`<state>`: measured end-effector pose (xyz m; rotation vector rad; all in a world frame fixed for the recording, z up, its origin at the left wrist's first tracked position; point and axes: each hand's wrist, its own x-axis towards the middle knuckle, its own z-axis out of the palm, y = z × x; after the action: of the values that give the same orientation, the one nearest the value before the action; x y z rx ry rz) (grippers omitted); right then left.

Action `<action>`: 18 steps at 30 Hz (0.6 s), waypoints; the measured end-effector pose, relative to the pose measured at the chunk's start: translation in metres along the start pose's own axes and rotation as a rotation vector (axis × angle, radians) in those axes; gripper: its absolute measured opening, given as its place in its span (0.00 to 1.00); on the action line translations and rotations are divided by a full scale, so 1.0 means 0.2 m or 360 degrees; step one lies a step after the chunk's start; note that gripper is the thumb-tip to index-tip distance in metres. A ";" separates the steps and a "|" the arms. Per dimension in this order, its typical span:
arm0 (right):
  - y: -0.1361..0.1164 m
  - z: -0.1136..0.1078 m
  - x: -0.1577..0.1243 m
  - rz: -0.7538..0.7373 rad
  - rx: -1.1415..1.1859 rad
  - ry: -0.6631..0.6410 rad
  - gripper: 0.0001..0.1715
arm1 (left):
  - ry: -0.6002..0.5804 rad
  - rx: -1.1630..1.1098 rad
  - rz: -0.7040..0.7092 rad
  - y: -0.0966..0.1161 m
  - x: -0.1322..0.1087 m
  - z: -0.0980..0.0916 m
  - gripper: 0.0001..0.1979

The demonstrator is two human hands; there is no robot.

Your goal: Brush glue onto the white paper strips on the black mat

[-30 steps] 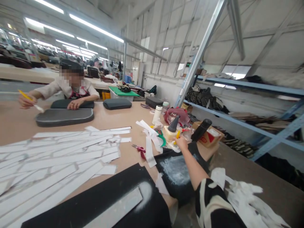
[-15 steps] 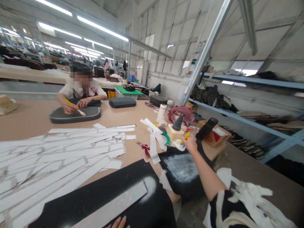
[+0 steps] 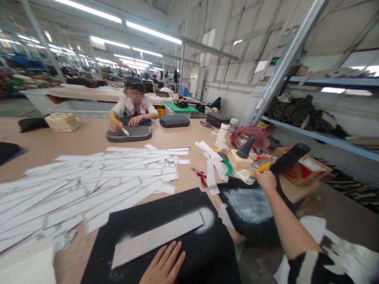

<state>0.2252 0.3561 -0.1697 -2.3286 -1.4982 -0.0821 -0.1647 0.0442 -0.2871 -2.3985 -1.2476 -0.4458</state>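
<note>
Black sheet [image 3: 216, 240] lies at the near side of a tan table [image 3: 198, 138], with a long grey strip [image 3: 156, 238] slanting across it and white powdery patches at the strip's two ends. The left hand [image 3: 166, 262] rests palm down on the sheet, fingers straight and slightly spread, their tips at the strip's lower edge; whether they touch it cannot be told. Off to the right, the right hand [image 3: 266, 181] is curled around a yellow handle [image 3: 263, 168], its far end hard to make out beside a cream pot [image 3: 238, 161] topped by a dark cone [image 3: 245, 147]. Under the right forearm is a second black sheet [image 3: 251, 228], smeared white. Red-handled scissors [image 3: 201, 176] lie near the pot, beside some paper strips. A box [image 3: 304, 167] stands to the right, a black cylinder [image 3: 290, 157] leaning against it. Many loose white strips [image 3: 118, 177] spread over the table's left half. Across the table, a co-worker [image 3: 134, 106] holds a yellow-handled brush [image 3: 120, 123] to a dark grey panel [image 3: 130, 135], the other hand resting by the panel's far edge.
</note>
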 end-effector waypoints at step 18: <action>0.04 0.02 0.02 -0.0043 0.0010 0.0048 0.26 | 0.0108 -0.0059 -0.0237 -0.02 0.03 -0.09 0.28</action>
<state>0.2336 0.3583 -0.1740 -2.2923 -1.5132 -0.1190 -0.1672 0.0412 -0.2681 -2.3091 -1.4046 -0.5942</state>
